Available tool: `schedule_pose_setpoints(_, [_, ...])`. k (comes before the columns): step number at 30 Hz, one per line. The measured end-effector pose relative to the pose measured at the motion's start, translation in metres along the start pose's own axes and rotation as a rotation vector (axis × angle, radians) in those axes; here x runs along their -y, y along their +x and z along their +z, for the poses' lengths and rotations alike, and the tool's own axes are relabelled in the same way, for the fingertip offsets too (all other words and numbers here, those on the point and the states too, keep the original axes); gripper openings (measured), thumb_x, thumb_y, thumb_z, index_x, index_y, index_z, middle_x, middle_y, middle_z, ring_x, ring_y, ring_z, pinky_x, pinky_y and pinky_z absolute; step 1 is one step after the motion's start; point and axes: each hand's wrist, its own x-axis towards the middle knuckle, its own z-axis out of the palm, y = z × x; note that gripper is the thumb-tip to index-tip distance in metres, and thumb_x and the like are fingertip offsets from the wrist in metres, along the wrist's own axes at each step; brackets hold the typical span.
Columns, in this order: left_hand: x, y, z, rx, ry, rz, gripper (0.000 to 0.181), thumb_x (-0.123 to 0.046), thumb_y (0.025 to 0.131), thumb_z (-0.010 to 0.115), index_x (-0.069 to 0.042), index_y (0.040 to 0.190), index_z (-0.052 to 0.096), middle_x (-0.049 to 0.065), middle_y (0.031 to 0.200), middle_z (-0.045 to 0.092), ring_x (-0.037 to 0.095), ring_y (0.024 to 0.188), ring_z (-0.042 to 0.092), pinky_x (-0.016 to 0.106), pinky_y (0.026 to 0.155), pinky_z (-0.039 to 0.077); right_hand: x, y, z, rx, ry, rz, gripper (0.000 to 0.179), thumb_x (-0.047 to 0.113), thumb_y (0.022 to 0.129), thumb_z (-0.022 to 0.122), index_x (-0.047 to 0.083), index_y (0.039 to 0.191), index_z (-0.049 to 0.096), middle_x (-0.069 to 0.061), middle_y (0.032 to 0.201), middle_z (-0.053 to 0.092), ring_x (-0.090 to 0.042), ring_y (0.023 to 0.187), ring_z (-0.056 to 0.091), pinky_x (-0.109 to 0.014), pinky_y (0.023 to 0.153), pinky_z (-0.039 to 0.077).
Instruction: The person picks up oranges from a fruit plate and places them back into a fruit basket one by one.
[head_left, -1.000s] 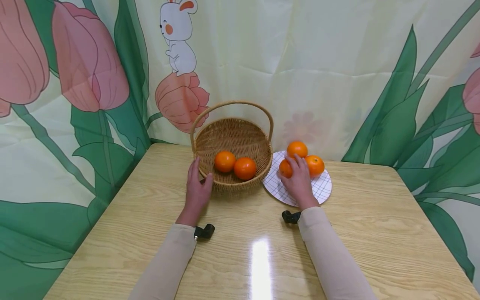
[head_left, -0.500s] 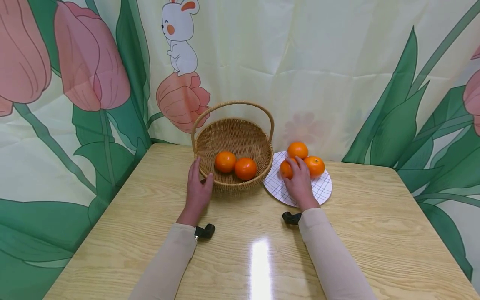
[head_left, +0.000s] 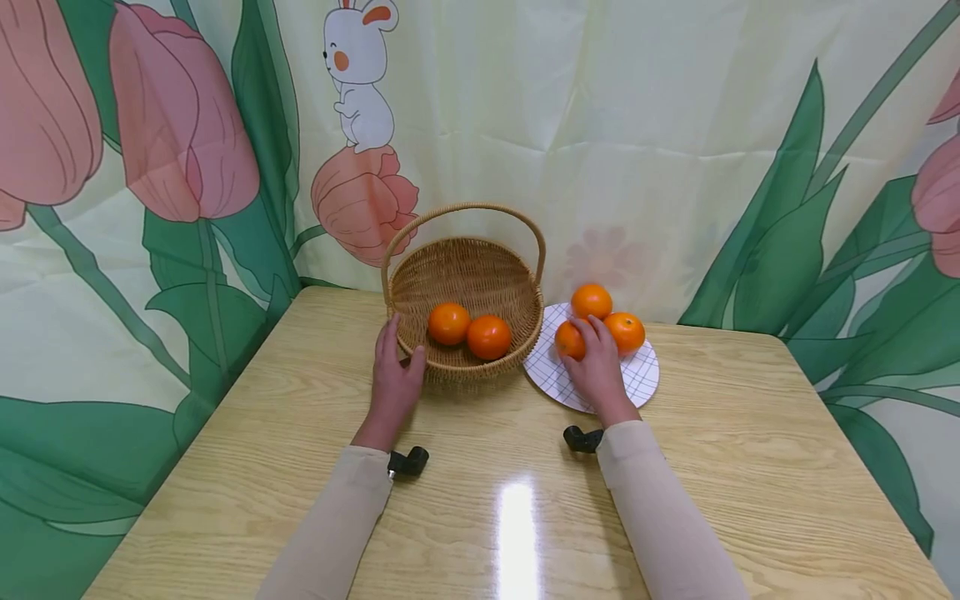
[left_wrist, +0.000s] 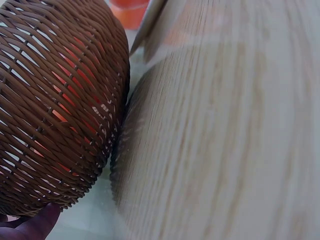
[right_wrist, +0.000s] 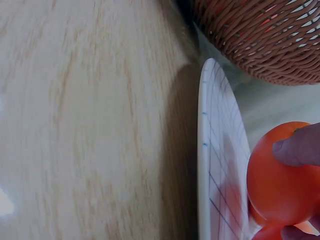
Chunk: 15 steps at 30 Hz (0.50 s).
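Observation:
My left hand (head_left: 396, 379) rests against the left side of a wicker basket (head_left: 468, 262), its fingers fairly straight along the wall and the thumb towards the front. In the left wrist view one fingertip (left_wrist: 46, 219) touches the weave. Two oranges, one left (head_left: 449, 323) and one right (head_left: 489, 337), lie inside the basket. With my right hand (head_left: 600, 371) I grip a third orange (right_wrist: 277, 185) over a white checked plate (head_left: 553, 379); thumb and fingers are around it. Behind it on the plate are another orange (head_left: 592, 301) and one to the right (head_left: 625, 332), partly covered by my hand.
A light wooden table (head_left: 465, 467) carries everything. The basket's tall arched handle (head_left: 468, 207) rises above its rim. Close behind the basket and plate hangs a printed curtain (head_left: 652, 167). The plate stands just right of the basket.
Both hands stay nearly in place, the left at the basket and the right at the orange. Only the head view has shifted slightly.

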Motion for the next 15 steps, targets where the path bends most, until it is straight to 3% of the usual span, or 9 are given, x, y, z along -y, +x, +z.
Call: schedule_pose_setpoints(15, [0.003,0.001,0.001,0.001,-0.022,0.005,0.067,-0.023,0.096,0.054,-0.017,0.155,0.021,0.008,0.159,0.019,0.03,0.145,0.025,0.055,0.114,0.028,0.012,-0.006,-0.014,-0.012,0.052,0.037,0.067,0.015,0.083,0.074,0.014,0.142,0.044,-0.018,0.153,0.03,-0.045,0.135,0.036,-0.062,0.11,0.03])
